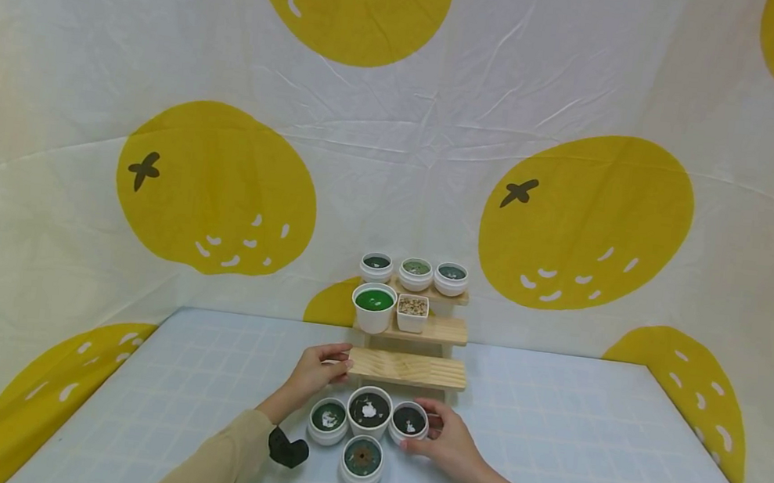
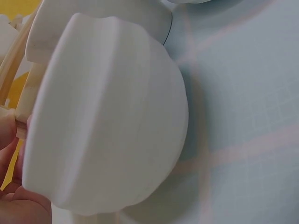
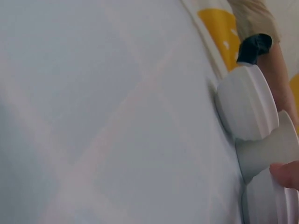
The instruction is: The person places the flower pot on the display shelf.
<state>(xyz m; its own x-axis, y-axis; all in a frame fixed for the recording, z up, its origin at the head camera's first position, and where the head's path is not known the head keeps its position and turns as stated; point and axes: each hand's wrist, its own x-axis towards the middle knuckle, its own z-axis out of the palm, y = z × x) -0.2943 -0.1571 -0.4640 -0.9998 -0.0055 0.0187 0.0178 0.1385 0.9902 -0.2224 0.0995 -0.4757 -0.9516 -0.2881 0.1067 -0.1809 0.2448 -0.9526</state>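
Note:
My left hand [image 1: 317,369] pinches the left end of the lowest step of a small wooden tiered shelf [image 1: 407,369]. In the left wrist view, its fingers [image 2: 7,133] lie at the plank's end, partly behind a white pot [image 2: 107,116]. My right hand [image 1: 451,443] holds a small round white pot with a dark filling [image 1: 409,421] between thumb and fingers. That thumb [image 3: 286,175] presses the pot's rim in the right wrist view. Beside it cluster a taller white pot [image 1: 369,410], a green-filled pot [image 1: 328,419] and a front pot with a brown star-shaped centre [image 1: 361,461].
On the shelf's middle step stand a bright green-filled cup [image 1: 374,308] and a square pot of pebbles [image 1: 412,313]. Three round pots, including a light green one [image 1: 415,274], line the top step. A checked pale blue cloth [image 1: 587,428] covers the table; a fruit-print curtain [image 1: 399,195] hangs behind.

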